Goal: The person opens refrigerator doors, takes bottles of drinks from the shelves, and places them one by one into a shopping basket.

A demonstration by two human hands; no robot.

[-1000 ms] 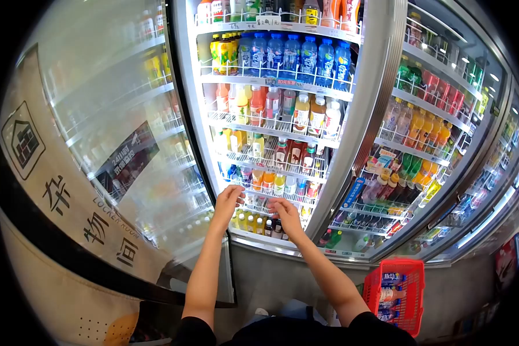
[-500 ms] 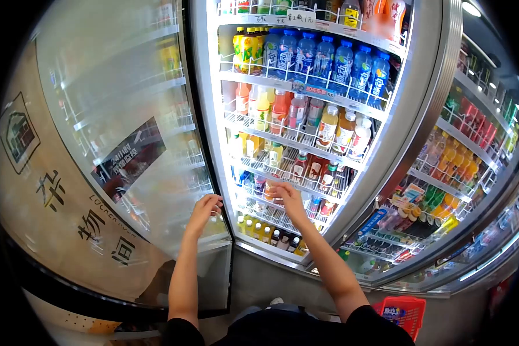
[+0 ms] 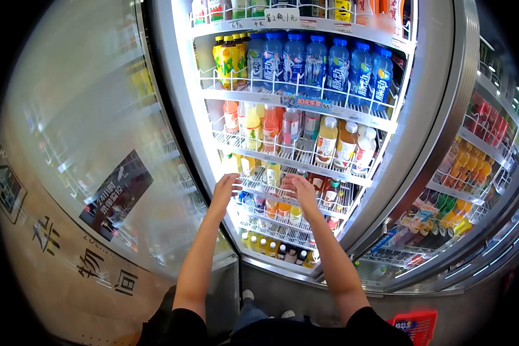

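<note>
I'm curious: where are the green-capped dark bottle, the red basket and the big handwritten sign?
Green-capped dark bottle [image 3: 331, 195]: head view, on its body.
Red basket [image 3: 425, 326]: head view, on its wall.
Big handwritten sign [image 3: 282, 15]: head view, on its face.

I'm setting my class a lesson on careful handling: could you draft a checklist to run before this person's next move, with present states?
1. Cooler door swung open: ok.
2. Left hand free, nothing seen in it: ok.
3. Right hand free, nothing seen in it: ok.
4. Pale yellow bottle between the hands, upright: ok.
5. Red basket fully in view: not ok, cut off below.
6. Room left in the basket: cannot tell.
</note>
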